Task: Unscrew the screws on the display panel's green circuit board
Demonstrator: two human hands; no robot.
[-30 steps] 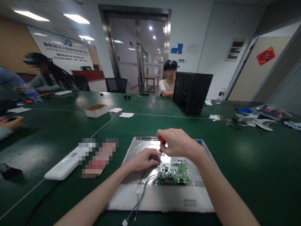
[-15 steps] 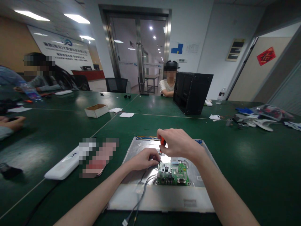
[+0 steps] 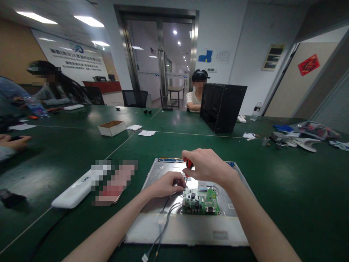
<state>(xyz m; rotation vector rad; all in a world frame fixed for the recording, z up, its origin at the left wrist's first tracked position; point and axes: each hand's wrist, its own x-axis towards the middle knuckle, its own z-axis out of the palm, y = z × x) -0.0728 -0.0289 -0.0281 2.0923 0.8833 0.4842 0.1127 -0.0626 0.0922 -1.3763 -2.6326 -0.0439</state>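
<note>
While little shift is registered in the head view, one screwdriver [image 3: 189, 164] is still gripped by the fingers of the right hand [image 3: 209, 165], tip kept at the far-left corner of the circuit board [image 3: 201, 202], on the silvery panel [image 3: 191, 230]; work there is judged unfinished. Left hand [image 3: 168, 184]: fingers curled alongside; whether anything is held cannot be told.

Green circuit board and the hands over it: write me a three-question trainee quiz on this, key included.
1. What does the right hand hold?
a) a water bottle
b) a screwdriver
c) a phone

2. True or false: the left hand is far from the green circuit board, over at the black case.

3. Fill in near or far: the grey cables hang over the ____ edge of the silvery panel.

Key: 1 b; 2 false, its fingertips are by the board's corner; 3 near.
</note>
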